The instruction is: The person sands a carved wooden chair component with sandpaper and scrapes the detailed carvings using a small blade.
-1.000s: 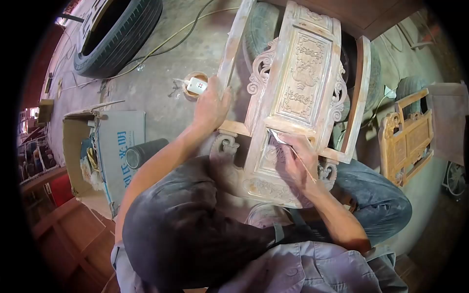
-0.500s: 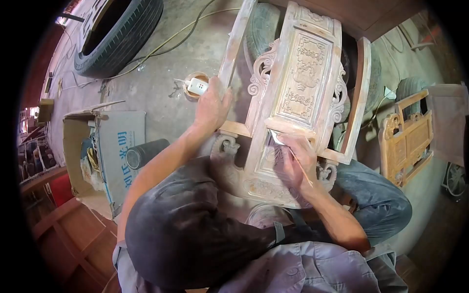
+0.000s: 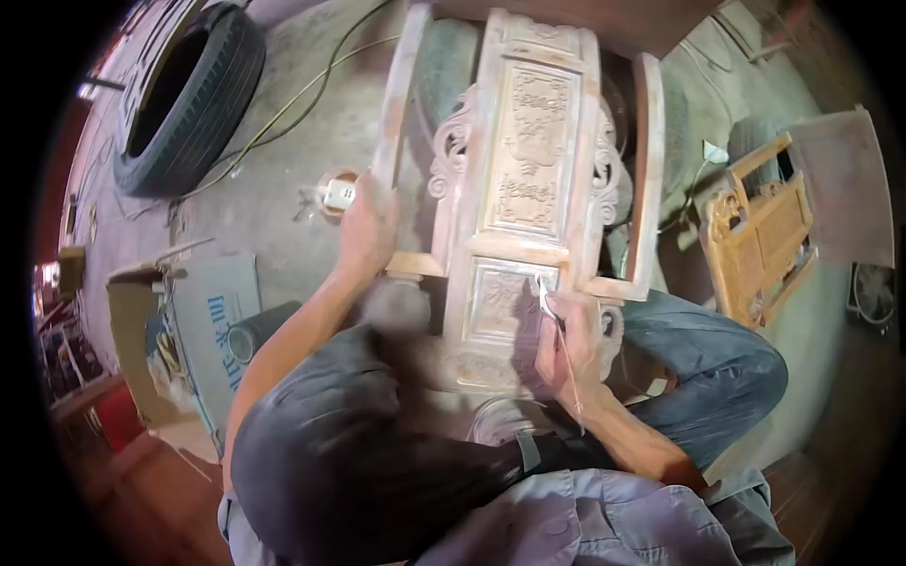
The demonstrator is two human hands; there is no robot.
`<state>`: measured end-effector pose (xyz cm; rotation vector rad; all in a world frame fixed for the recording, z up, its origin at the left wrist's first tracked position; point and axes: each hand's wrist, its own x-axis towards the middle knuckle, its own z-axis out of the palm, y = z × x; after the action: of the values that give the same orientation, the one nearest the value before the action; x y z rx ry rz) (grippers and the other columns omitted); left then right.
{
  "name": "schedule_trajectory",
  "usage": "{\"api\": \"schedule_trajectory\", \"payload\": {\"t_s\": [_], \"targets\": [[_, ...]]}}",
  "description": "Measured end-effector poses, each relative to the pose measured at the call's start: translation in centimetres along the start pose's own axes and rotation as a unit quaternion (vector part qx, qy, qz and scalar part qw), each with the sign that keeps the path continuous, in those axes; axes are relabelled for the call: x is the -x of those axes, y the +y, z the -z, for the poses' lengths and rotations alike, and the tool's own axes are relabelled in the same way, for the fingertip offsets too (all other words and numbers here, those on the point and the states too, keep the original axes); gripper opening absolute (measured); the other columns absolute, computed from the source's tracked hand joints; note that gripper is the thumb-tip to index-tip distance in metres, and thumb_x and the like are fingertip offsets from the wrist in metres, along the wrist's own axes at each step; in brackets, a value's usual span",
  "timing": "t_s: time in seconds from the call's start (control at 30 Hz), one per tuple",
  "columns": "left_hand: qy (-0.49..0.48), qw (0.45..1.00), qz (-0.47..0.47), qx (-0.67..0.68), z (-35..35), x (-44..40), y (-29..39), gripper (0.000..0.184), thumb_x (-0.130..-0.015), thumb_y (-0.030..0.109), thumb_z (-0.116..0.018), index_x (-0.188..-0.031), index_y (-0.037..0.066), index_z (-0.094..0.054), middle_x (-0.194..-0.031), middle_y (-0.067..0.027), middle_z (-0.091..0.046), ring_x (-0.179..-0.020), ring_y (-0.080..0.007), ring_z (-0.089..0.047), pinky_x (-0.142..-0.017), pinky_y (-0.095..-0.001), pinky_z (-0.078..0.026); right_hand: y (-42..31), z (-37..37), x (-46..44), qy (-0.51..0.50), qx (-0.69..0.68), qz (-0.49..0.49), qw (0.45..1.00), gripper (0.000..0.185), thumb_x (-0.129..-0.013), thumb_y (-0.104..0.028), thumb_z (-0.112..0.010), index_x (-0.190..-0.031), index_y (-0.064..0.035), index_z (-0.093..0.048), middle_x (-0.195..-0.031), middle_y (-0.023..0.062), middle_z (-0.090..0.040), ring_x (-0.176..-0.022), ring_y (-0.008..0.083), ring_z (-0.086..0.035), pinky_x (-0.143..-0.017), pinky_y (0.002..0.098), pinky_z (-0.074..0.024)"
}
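Note:
A carved wooden chair back lies between my legs, with scrollwork on both sides and side rails. My left hand grips the left rail near its lower end. Beside that hand, a white bottle rests in a round container on the floor. In my right hand is a small white piece of sandpaper or similar sheet, pinched at the fingertips, together with a thin stick. The fingertips are at the right edge of the lower carved panel.
A tyre stands at the upper left near cables. At the left are an open cardboard box and a dark cylinder. Another carved wooden frame leans at the right. A brown panel is at the top.
The view has shifted, so most things appear further left. My right hand has moved from the lower panel's upper left corner to its right side. My left hand still holds the rail.

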<state>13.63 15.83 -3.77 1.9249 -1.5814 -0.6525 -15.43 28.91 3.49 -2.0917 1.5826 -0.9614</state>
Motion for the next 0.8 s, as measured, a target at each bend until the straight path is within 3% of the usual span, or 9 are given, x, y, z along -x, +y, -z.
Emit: {"api": "schedule_trajectory", "payload": {"t_s": [0.1, 0.27, 0.57, 0.8], "targets": [[0.006, 1.000, -0.022, -0.001, 0.0, -0.1, 0.1, 0.050, -0.102, 0.029, -0.062, -0.140, -0.001, -0.048, -0.109, -0.0334, -0.068, -0.104, -0.0529, -0.065, -0.090, -0.0557, -0.050, 0.9, 0.3, 1.5, 0.002, 0.018, -0.039, 0.999, 0.028, -0.087, 0.010, -0.059, -0.114, 0.0046, -0.058, -0.104, 0.0256, -0.058, -0.093, 0.0424, -0.058, -0.082, 0.0498, -0.0488], [-0.042, 0.997, 0.056, 0.037, 0.5, -0.1, 1.0, 0.046, -0.104, 0.028, -0.060, -0.137, -0.002, -0.049, -0.109, -0.0333, -0.068, -0.104, -0.0506, -0.066, -0.090, -0.0541, -0.050, 1.8, -0.9, 0.9, 0.024, 0.034, -0.056, 0.998, 0.023, -0.087, 0.009, -0.059, -0.109, 0.0042, -0.056, -0.101, 0.0259, -0.054, -0.091, 0.0440, -0.056, -0.080, 0.0515, -0.0471], [-0.005, 1.000, -0.023, 0.005, 0.4, 0.0, 0.5, 0.045, -0.104, 0.028, -0.060, -0.134, -0.003, -0.049, -0.106, -0.0342, -0.067, -0.101, -0.0516, -0.065, -0.087, -0.0555, -0.049, 1.8, -1.0, 0.9, 0.012, 0.045, -0.062, 0.997, 0.018, -0.087, 0.007, -0.060, -0.104, 0.0045, -0.053, -0.097, 0.0272, -0.053, -0.081, 0.0453, -0.057, -0.067, 0.0535, -0.0464], [-0.042, 0.998, 0.040, 0.039, 0.7, 0.0, 0.9, 0.043, -0.105, 0.028, -0.060, -0.131, -0.003, -0.049, -0.105, -0.0344, -0.066, -0.101, -0.0521, -0.064, -0.087, -0.0556, -0.048, 1.2, -0.6, 0.3, 0.012, 0.045, -0.090, 0.995, 0.020, -0.089, 0.006, -0.060, -0.108, 0.0037, -0.054, -0.096, 0.0259, -0.053, -0.080, 0.0450, -0.058, -0.067, 0.0520, -0.0472]]}}
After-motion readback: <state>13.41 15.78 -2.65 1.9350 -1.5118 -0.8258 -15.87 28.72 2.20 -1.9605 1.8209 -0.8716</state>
